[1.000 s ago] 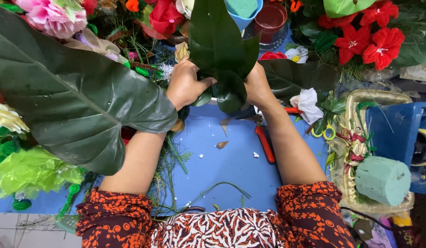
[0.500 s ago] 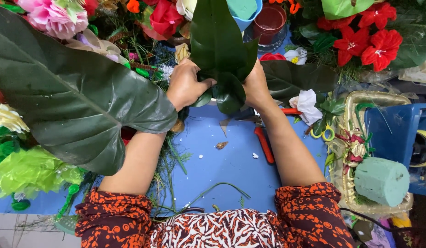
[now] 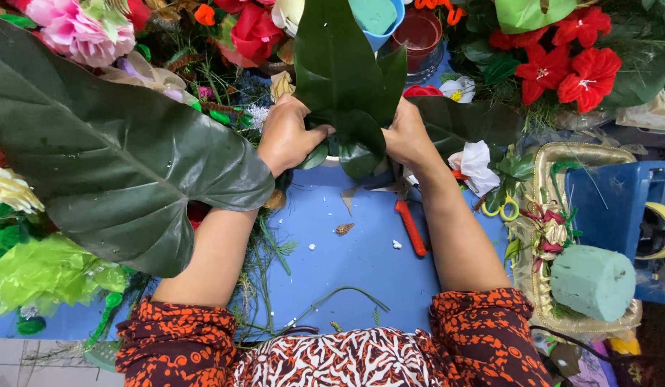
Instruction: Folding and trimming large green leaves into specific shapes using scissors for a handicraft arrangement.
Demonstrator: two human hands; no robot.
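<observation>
Both hands were at the far middle of the blue table [image 3: 361,258], working a cluster of dark green leaves [image 3: 347,79] that stood upright between them. Left hand [image 3: 288,136] was closed around the left side of the leaf base, thumb pressed toward the centre; right hand [image 3: 406,136] gripped the right side of the same base, fingers tucked behind the leaves and hidden. Whatever the leaves were stuck into was mostly covered, only a pale bit showed under them. A very large dark leaf [image 3: 110,150] overlapped the left forearm and covered the table's left side. Red-handled cutters [image 3: 411,228] lay on the table just beside the right forearm. Loose green stems [image 3: 332,297] and small scraps lay near the front edge. Red flowers [image 3: 572,68] sat at the far right corner, a pink flower [image 3: 71,32] at the far left. A green foam cylinder [image 3: 591,281] rested on a gold tray [image 3: 536,215] past the right edge.
</observation>
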